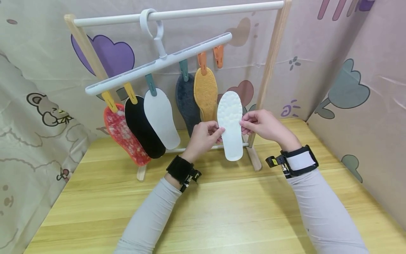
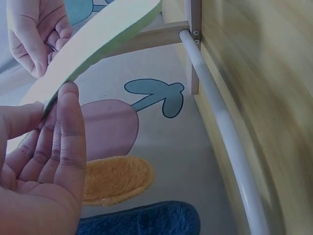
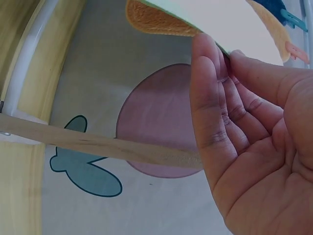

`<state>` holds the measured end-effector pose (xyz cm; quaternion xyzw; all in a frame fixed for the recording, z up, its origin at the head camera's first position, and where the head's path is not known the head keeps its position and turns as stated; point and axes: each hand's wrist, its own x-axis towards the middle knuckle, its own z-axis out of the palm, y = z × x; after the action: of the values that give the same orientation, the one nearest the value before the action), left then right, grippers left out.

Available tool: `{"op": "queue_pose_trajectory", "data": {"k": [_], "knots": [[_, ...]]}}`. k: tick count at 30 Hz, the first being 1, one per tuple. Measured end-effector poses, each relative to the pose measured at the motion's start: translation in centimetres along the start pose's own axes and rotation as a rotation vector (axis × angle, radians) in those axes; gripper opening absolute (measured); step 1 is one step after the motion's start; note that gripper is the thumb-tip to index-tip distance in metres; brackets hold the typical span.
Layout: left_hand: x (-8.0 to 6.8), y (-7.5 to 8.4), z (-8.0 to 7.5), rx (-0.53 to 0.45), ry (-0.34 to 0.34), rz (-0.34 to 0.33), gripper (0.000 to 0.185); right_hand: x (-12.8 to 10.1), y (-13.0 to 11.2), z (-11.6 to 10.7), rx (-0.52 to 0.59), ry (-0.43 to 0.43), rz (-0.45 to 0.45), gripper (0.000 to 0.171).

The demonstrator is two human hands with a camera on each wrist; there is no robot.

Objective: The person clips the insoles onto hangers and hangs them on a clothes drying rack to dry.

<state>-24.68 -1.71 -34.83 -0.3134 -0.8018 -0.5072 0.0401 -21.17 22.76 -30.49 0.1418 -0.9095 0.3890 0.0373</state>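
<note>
On the hanger (image 1: 158, 65), left to right, hang a red insole (image 1: 125, 134), a black one (image 1: 142, 128), a white one (image 1: 161, 118), a grey one (image 1: 187, 102) and an orange one (image 1: 206, 93) — all clipped. In front of the rack (image 1: 269, 67), the left hand (image 1: 203, 135) pinches one edge of a white padded insole (image 1: 230, 125) — held upright above the table (image 1: 222, 211) — and the right hand (image 1: 264, 125) pinches the opposite edge.

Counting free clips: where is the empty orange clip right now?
In the head view, the empty orange clip hangs at the hanger's right end, beside the clip holding the yellow insole.
</note>
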Motion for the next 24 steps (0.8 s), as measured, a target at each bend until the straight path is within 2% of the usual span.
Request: {"op": "queue_pose_trajectory", "data": {"k": [6,13,24], "knots": [[0.4,0.2,-0.5,0.011,-0.001,0.001,0.020,0.8,-0.5,-0.1,0.003,0.022,-0.001,0.024],[1.0,0.5,-1.2,-0.009,0.012,0.003,0.020,2.0,-2.5,-1.0,0.036,0.108,0.011,0.032],[1.7,0.7,-2.0,-0.016,0.054,0.005,0.020,4.2,-5.0,-2.2,-0.048,0.227,0.001,0.037]]}}
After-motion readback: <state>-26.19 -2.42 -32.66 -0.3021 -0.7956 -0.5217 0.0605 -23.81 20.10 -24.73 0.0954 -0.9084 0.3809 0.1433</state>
